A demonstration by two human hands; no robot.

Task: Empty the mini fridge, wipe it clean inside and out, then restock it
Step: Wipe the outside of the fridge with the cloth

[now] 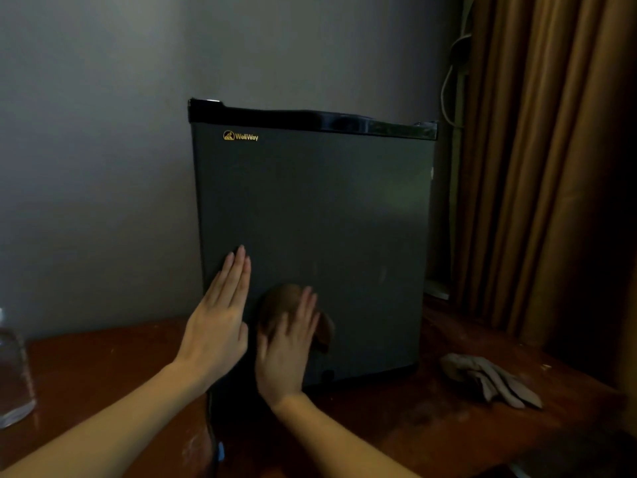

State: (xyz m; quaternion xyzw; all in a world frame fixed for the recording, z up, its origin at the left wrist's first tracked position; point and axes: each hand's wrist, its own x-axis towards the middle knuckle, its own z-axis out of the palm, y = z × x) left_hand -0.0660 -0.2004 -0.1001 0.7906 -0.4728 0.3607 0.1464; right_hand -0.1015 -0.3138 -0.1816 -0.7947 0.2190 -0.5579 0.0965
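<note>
- The mini fridge (327, 219) stands upright on the reddish wooden table (431, 408), its longer side running top to bottom, and its closed dark door faces me.
- A glossy black trim (310, 119) runs across the top of the door.
- Gold lettering (240, 135) in the door's upper left corner reads "WellWay", with a small emblem beside it.
- My left hand (217, 326) lies flat against the door's lower left edge, fingers straight and together, pointing up.
- My right hand (286, 353) is just beside it, fingers extended, pressing a brown cloth (279, 298) against the lower part of the door.
- Both hands are low on the door, close together but not touching.
- A clear bottle (12, 367) stands at the table's far left.
- A crumpled pale rag or glove (489, 377), I cannot tell which, lies on the table to the fridge's right, near the brown curtain (537, 167).
</note>
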